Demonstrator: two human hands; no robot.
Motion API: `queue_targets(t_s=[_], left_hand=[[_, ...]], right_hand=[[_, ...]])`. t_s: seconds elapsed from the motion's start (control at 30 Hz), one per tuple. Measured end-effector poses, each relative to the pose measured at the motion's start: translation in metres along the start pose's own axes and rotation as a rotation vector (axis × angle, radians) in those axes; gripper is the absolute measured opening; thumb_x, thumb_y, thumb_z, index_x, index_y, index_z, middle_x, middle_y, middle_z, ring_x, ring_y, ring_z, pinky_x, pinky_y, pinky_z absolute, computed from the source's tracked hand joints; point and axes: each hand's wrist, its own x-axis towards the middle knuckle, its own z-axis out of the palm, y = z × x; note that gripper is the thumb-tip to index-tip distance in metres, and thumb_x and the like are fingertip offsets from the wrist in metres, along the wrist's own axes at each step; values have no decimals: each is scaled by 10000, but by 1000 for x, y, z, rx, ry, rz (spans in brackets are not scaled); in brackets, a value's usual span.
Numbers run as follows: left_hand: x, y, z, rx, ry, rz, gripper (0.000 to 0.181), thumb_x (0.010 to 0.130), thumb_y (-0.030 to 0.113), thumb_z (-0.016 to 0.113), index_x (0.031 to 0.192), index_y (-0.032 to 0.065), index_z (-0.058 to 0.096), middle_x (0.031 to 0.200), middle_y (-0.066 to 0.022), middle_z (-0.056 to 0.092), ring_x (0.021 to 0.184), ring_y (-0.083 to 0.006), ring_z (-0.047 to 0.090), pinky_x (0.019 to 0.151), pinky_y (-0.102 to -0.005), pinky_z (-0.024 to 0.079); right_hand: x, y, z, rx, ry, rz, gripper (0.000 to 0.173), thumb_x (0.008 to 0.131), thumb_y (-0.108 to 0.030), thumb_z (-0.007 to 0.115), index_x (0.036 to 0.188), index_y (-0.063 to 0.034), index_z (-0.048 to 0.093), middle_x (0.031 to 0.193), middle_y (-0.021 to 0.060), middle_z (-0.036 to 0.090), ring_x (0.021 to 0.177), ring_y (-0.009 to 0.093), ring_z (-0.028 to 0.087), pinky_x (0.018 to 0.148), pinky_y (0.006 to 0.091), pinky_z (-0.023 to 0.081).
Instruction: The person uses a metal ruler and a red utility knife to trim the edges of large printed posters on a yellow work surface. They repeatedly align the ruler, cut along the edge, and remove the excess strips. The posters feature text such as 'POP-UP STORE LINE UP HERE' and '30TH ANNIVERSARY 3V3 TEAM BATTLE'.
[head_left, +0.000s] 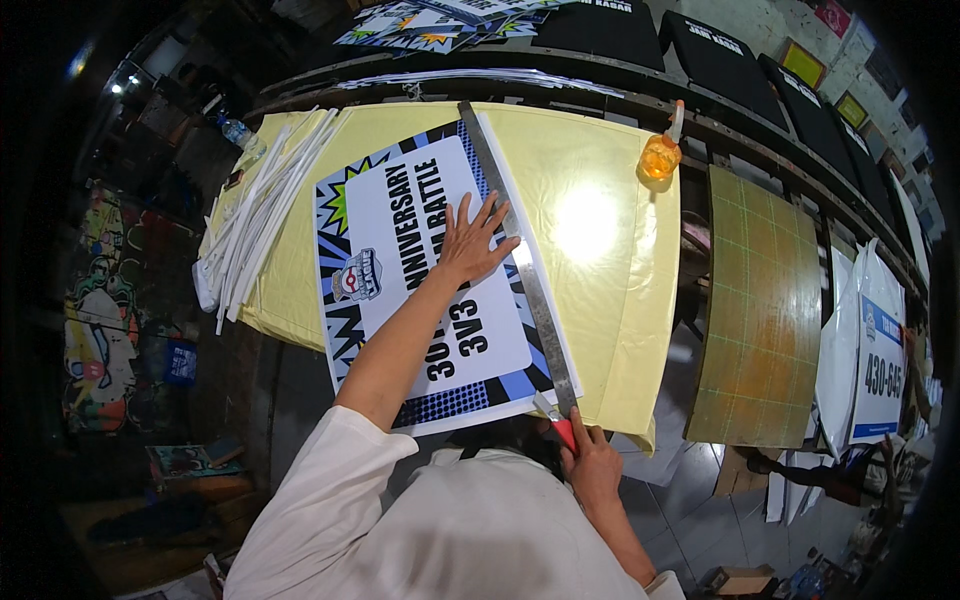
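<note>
A printed sign board (495, 322) lies at a slant before me, with a white panel, bold black lettering and a blue comic-style border. A long steel ruler (529, 270) rests along its right side, leaving a white strip outside it. My left hand (476, 238) is spread flat on the board, its fingertips reaching the ruler's edge. At the ruler's near end, my right hand (592, 457) grips a red-handled utility knife (562, 431). The knife's metal head is by the board's near right corner; whether its blade touches the board cannot be made out.
Yellow sheeting covers the table (622, 285). White offcut strips (262, 217) and a plastic bottle (238, 133) lie at left. An orange spray bottle (660, 157) stands far right. Beyond are a cutting mat (761, 315), black printed shirts (720, 60) and a person (847, 472).
</note>
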Motion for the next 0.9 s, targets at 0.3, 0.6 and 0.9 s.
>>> queue_targets(t_s=[0.3,0.6,0.9], left_hand=[[1,0,1,-20,4,-6,798,978,630,480,1636,219,295,1725,-70,175,1562,-454,71,1251,-641,0],[1,-1,1,-52,30,9,800,964,620,520,1618,196,339,1712,-88,220,1559,-458,89,1249,-647,17],[1,-2,6,-17,74,13,787,953,603,560,1601,197,372,1707,-72,237,1555,-444,126,1250,-643,57]], right_hand=[[2,0,0,-17,-11,13,751,808,-207,811,1500,-172,520,1145,162,658,854,358,718,691,468,585],[1,-1,-1,-3,-19,25,746,812,-207,805,1500,-166,520,1151,157,660,865,353,721,699,466,589],[3,1,-3,46,-14,12,710,821,-191,786,1485,-159,537,1166,164,658,852,358,720,694,458,589]])
